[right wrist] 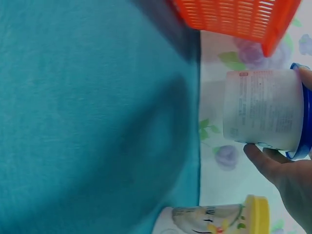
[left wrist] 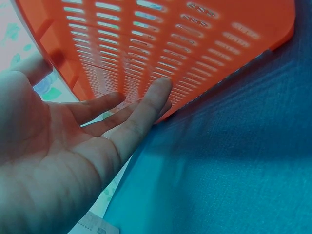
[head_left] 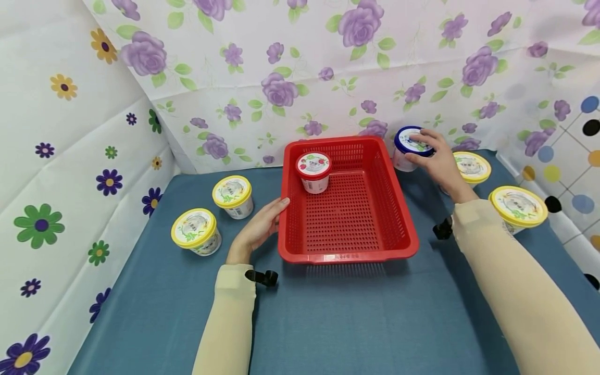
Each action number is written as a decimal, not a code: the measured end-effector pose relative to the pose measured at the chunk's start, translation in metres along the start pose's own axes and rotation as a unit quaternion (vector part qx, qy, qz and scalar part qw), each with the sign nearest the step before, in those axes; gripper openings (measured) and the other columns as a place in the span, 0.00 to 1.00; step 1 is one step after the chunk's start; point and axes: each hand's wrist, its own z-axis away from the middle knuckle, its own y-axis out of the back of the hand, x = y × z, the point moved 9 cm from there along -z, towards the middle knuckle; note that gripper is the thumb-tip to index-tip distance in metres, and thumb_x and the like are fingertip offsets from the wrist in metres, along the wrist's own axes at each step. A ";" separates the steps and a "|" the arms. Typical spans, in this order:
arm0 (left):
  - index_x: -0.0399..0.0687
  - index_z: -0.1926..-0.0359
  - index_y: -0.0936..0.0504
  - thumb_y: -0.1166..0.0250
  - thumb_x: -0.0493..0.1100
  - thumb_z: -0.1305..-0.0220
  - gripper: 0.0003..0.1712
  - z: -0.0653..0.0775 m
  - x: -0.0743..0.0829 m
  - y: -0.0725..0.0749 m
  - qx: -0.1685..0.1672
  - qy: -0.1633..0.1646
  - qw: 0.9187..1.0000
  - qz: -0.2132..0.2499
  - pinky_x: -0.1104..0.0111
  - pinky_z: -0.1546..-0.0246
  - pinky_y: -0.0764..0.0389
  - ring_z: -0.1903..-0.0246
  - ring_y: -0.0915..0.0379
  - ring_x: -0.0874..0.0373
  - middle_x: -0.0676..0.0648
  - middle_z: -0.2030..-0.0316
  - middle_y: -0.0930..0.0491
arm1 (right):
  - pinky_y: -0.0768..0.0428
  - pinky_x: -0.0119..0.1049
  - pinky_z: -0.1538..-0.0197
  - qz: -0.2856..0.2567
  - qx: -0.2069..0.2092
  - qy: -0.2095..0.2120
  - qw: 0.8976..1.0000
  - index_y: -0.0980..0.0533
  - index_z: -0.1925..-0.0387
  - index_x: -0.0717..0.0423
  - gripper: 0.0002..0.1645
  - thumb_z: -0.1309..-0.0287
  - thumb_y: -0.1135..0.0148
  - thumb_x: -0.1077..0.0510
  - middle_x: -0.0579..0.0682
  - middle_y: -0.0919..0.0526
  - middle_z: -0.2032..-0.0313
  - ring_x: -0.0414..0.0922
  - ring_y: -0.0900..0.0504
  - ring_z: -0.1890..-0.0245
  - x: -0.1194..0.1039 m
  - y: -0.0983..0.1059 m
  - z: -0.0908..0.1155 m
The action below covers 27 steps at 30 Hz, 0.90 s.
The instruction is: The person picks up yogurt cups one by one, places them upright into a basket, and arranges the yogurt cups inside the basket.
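Note:
A red plastic basket (head_left: 349, 257) with slotted walls stands on the table's middle. At its left side my left hand (head_left: 257, 225) holds it, thumb at the rim and fingers against the outer wall (left wrist: 187, 41). Inside, toward the back left, a white tub with a red lid (head_left: 314, 172) stands upright. My right hand (head_left: 437, 162) grips a white tub with a dark blue lid (head_left: 405, 160), just right of the basket's back corner. The fingers span the lid, and one fingertip (right wrist: 251, 151) touches the tub's side. Below the lid, its printed wall (right wrist: 261, 109) shows.
Two yellow-lidded tubs, one nearer (head_left: 196, 232) and one farther (head_left: 233, 197), stand left of the basket. Two more, at the back (head_left: 472, 166) and nearer (head_left: 517, 207), are beside my right forearm. Flowered cloth (head_left: 300, 88) rises behind the blue-covered table (head_left: 365, 323).

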 end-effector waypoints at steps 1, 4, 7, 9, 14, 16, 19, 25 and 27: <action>0.40 0.21 0.41 0.51 0.57 0.17 0.36 0.000 0.000 0.000 0.000 0.000 1.000 0.000 0.47 0.36 0.23 0.36 0.25 0.36 0.32 0.32 0.27 | 0.40 0.56 0.26 -0.003 0.001 0.000 1.000 0.27 0.29 0.57 0.36 0.35 0.28 0.56 0.54 0.43 0.21 0.57 0.46 0.22 -0.002 0.002 0.000; 0.40 0.21 0.41 0.51 0.57 0.17 0.36 0.000 -0.001 0.000 0.000 -0.001 1.000 0.001 0.47 0.37 0.23 0.37 0.25 0.36 0.32 0.32 0.27 | 0.39 0.56 0.27 -0.011 0.003 0.001 1.000 0.27 0.28 0.55 0.36 0.35 0.28 0.55 0.52 0.44 0.21 0.56 0.47 0.22 -0.007 0.007 0.001; 0.41 0.21 0.40 0.51 0.58 0.17 0.35 -0.001 -0.001 0.000 0.002 0.001 1.000 0.001 0.48 0.37 0.23 0.37 0.25 0.37 0.32 0.33 0.26 | 0.41 0.58 0.25 -0.007 0.007 0.006 1.000 0.27 0.27 0.53 0.36 0.34 0.28 0.54 0.50 0.43 0.21 0.55 0.48 0.21 -0.014 0.012 0.000; 0.42 0.21 0.40 0.51 0.58 0.17 0.35 -0.001 -0.002 0.000 0.003 0.002 1.000 0.001 0.48 0.37 0.22 0.37 0.24 0.37 0.33 0.33 0.26 | 0.43 0.59 0.23 -0.007 0.011 0.010 1.000 0.27 0.27 0.52 0.36 0.34 0.28 0.53 0.50 0.43 0.21 0.53 0.50 0.20 -0.019 0.015 0.000; 0.42 0.22 0.40 0.51 0.58 0.17 0.35 -0.001 -0.003 0.001 0.003 0.003 1.000 -0.001 0.48 0.36 0.23 0.37 0.24 0.38 0.33 0.33 0.26 | 0.44 0.58 0.23 -0.009 0.018 0.029 0.999 0.25 0.29 0.50 0.35 0.35 0.28 0.53 0.48 0.41 0.22 0.48 0.51 0.20 -0.032 0.020 0.000; 0.41 0.22 0.40 0.51 0.58 0.17 0.35 -0.001 -0.003 0.001 0.004 0.003 1.000 -0.001 0.48 0.36 0.23 0.38 0.24 0.38 0.33 0.33 0.25 | 0.42 0.56 0.24 -0.013 0.018 0.037 0.999 0.25 0.29 0.51 0.34 0.35 0.27 0.54 0.48 0.40 0.22 0.47 0.48 0.21 -0.037 0.020 -0.001; 0.41 0.21 0.40 0.51 0.58 0.17 0.36 -0.001 -0.003 0.002 0.005 0.003 1.000 0.001 0.48 0.37 0.23 0.37 0.24 0.38 0.33 0.34 0.25 | 0.39 0.55 0.25 -0.016 0.015 0.045 0.999 0.25 0.30 0.53 0.34 0.35 0.28 0.55 0.48 0.40 0.22 0.48 0.45 0.22 -0.043 0.019 -0.003; 0.40 0.21 0.41 0.52 0.58 0.17 0.36 -0.001 -0.002 0.001 0.001 0.000 1.000 0.003 0.49 0.37 0.22 0.37 0.24 0.37 0.33 0.33 0.26 | 0.39 0.56 0.25 -0.016 0.003 0.051 0.999 0.25 0.29 0.53 0.33 0.34 0.29 0.56 0.49 0.40 0.22 0.50 0.45 0.23 -0.051 0.015 -0.007; 0.40 0.21 0.41 0.52 0.58 0.17 0.36 -0.002 -0.002 0.001 -0.001 -0.001 1.000 0.002 0.50 0.37 0.22 0.37 0.24 0.37 0.33 0.32 0.26 | 0.40 0.56 0.25 -0.020 -0.002 0.051 0.998 0.25 0.29 0.52 0.33 0.34 0.29 0.55 0.48 0.40 0.22 0.49 0.44 0.23 -0.054 0.014 -0.008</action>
